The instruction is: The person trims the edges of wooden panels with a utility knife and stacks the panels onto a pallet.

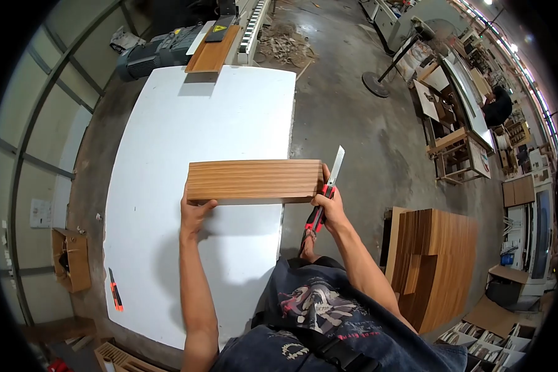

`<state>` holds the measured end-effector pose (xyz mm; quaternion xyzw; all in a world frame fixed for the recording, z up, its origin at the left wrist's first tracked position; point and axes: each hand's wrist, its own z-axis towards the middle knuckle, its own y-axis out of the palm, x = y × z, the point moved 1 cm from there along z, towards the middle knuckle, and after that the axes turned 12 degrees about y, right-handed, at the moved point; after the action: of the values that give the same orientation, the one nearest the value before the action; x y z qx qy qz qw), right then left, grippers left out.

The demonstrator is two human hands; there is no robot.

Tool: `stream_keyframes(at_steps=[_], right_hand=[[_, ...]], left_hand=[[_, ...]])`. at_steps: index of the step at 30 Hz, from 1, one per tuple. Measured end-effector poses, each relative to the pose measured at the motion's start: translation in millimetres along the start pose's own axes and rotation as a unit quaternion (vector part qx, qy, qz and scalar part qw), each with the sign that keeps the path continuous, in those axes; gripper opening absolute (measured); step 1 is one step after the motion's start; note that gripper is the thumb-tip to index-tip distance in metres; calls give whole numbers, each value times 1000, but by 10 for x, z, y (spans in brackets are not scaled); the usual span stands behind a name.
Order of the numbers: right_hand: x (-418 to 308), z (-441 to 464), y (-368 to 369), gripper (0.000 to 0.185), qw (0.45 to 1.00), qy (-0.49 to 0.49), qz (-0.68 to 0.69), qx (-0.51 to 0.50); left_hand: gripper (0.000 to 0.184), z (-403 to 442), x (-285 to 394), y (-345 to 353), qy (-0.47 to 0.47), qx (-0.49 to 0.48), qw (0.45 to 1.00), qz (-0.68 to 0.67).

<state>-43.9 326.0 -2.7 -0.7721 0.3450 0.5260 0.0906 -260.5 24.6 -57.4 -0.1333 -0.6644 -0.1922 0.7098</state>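
A wood-grain board (254, 180), brown with dark stripes, is held level above a white table (198, 130). My left hand (195, 211) grips its left end, thumb along the near edge. At the right end, my right hand (330, 204) is closed around a red and black utility knife (316, 214) and also supports the board. The knife's blade is extended and points up and away from me. Whether more than one board is in the stack I hold, I cannot tell. A second utility knife (116, 294), orange and black, lies at the table's left edge.
Another wood-grain board (212, 57) extends from a machine with a motor (158, 56) at the table's far end. Stacked wood-grain panels (443, 266) stand at my right. A cardboard box (71, 260) sits on the left floor. A pedestal fan (387, 71) and a person (497, 106) are farther right.
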Motion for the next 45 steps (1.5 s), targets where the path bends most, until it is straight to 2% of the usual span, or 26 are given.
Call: stream_keyframes(at_steps=[9,12,16,19,22,23,25,26,28,29,30,32,34,36,38,39,40,42,45], right_hand=[[2,14,22,106,1000,-14,14,4],[8,17,-11,106,1000,0,3,-1],[-30,31,-124,105,998,-38,35,-21],[-201,-67,-508,99,998,-46,41,20],[-332,-236,-973,99,992,-46,106,48],[-300,-297,-1128,89,990,-43,112,72],[-135,-402,-1410,72,982,2,139,131],[-24,-455,-1517,66,974,40,147,168],[385,-459,-1771,40,951,84,166,249],[525,-531,-1825,32,946,132,139,262],[676,-630,-1881,24,938,181,111,273],[957,-773,-1891,16,937,181,132,268],[1019,-910,-1732,16,943,187,172,217],[879,-955,-1433,22,955,170,137,201],[821,-899,-1199,34,973,110,162,124],[802,-855,-1115,46,985,83,104,111],[750,-793,-1021,50,995,25,45,86],[558,-756,-803,52,999,20,15,47],[542,-630,-628,56,999,-27,-21,32]], left_hand=[[89,8,-18,-6,0,-4,1000,-11],[113,17,-7,1,-18,1,1000,-5],[126,19,115,-27,-17,-7,1000,20],[136,37,402,-87,17,-14,1000,0],[133,99,658,-278,106,-3,977,185],[132,61,1005,-63,101,-13,973,207],[130,84,1180,337,156,-87,939,295],[129,110,1227,553,183,-124,915,338],[127,116,1285,1167,229,-233,848,418],[126,123,1293,1390,250,-289,806,453],[125,136,1283,1515,256,-308,794,457],[123,149,1227,1749,266,-341,771,467],[118,133,1189,1665,230,-282,811,458],[115,-10,1202,1449,180,-188,852,453],[114,-179,1066,1124,177,-76,871,451],[113,-292,988,991,148,-10,885,442],[112,-388,876,856,120,59,894,427],[109,-489,444,448,85,137,929,334],[100,-553,75,166,30,185,957,221]])
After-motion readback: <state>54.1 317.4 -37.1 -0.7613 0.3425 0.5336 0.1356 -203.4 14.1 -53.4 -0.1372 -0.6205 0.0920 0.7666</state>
